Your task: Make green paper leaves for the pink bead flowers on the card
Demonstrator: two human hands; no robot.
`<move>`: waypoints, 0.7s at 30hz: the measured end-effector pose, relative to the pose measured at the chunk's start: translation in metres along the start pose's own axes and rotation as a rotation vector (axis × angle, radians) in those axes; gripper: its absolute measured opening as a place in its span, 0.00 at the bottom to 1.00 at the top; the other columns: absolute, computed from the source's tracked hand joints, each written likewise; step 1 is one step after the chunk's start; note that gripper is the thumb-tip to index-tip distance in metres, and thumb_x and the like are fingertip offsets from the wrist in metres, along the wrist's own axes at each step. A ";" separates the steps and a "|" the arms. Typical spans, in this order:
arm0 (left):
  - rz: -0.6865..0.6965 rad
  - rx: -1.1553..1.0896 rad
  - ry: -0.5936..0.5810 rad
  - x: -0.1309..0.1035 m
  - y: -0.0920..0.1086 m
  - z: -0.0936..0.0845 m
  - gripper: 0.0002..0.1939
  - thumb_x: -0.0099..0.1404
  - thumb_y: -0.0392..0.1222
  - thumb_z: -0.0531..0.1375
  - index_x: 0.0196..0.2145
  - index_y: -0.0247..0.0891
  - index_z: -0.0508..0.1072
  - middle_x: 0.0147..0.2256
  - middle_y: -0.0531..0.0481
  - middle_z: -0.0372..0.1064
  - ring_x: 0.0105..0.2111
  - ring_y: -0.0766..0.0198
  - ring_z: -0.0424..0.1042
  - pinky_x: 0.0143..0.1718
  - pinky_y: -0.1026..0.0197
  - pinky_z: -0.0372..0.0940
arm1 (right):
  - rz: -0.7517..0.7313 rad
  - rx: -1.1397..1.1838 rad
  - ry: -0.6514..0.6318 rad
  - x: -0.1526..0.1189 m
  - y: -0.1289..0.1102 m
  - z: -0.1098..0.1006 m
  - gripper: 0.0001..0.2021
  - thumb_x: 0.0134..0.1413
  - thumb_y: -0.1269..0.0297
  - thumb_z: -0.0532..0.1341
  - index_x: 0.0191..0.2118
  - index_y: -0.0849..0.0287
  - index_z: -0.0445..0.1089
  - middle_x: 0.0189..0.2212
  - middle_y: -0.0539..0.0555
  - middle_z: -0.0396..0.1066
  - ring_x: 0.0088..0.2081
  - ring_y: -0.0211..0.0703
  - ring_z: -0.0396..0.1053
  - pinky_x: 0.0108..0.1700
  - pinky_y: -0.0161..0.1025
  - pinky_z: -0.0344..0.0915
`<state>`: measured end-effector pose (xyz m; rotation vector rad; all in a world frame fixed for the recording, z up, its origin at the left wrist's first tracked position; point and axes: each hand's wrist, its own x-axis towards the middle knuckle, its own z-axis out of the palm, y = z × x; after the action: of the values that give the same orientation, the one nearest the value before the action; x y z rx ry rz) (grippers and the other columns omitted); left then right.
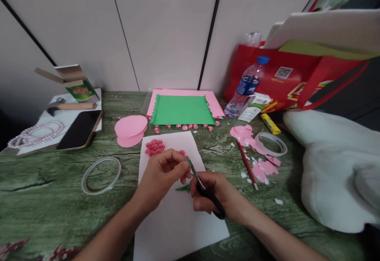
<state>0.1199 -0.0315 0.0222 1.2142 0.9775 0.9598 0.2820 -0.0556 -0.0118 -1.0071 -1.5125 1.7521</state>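
My right hand (219, 193) is wrapped round black-handled scissors (210, 200), their blades pointing up and left. At the blade tips, my left hand (168, 172) pinches a small strip of green paper (189, 160), mostly hidden by the fingers. Both hands are over a white paper sheet (175, 229). On that sheet, a cluster of rolled pink paper flowers (154, 146) lies just beyond my left hand, and another pink roll (181, 152) peeks out behind the fingers. Green paper scraps (183, 188) rest between the hands.
Green card (184, 109) lies at the back with pink rolls along its edge. Pink ovals (130, 128), a tape roll (101, 176) and a phone (80, 129) are left. Right are a pencil (247, 165), pink scraps (263, 170), bottle (247, 86), glue stick (270, 123) and white plush (332, 181).
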 end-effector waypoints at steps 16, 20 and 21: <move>-0.035 0.021 -0.119 0.003 0.004 -0.012 0.08 0.56 0.36 0.60 0.22 0.34 0.66 0.18 0.55 0.67 0.18 0.73 0.61 0.22 0.68 0.58 | 0.039 -0.013 -0.010 -0.001 0.000 0.000 0.18 0.37 0.53 0.69 0.24 0.61 0.64 0.12 0.42 0.57 0.15 0.28 0.52 0.17 0.28 0.50; -0.051 0.029 -0.163 0.004 0.005 -0.018 0.07 0.56 0.36 0.60 0.23 0.34 0.67 0.18 0.56 0.66 0.18 0.73 0.62 0.22 0.68 0.58 | 0.073 0.008 -0.023 -0.002 0.000 0.000 0.19 0.36 0.53 0.70 0.24 0.61 0.64 0.12 0.42 0.58 0.14 0.28 0.52 0.16 0.28 0.50; -0.057 0.033 -0.169 0.005 0.006 -0.019 0.07 0.55 0.36 0.61 0.23 0.33 0.67 0.18 0.56 0.66 0.18 0.73 0.62 0.22 0.68 0.58 | 0.086 0.014 -0.027 -0.002 -0.001 0.000 0.19 0.36 0.52 0.70 0.24 0.61 0.64 0.12 0.42 0.58 0.14 0.28 0.51 0.16 0.28 0.50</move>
<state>0.1031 -0.0211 0.0259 1.2666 0.8915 0.7853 0.2826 -0.0573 -0.0108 -1.0588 -1.4913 1.8402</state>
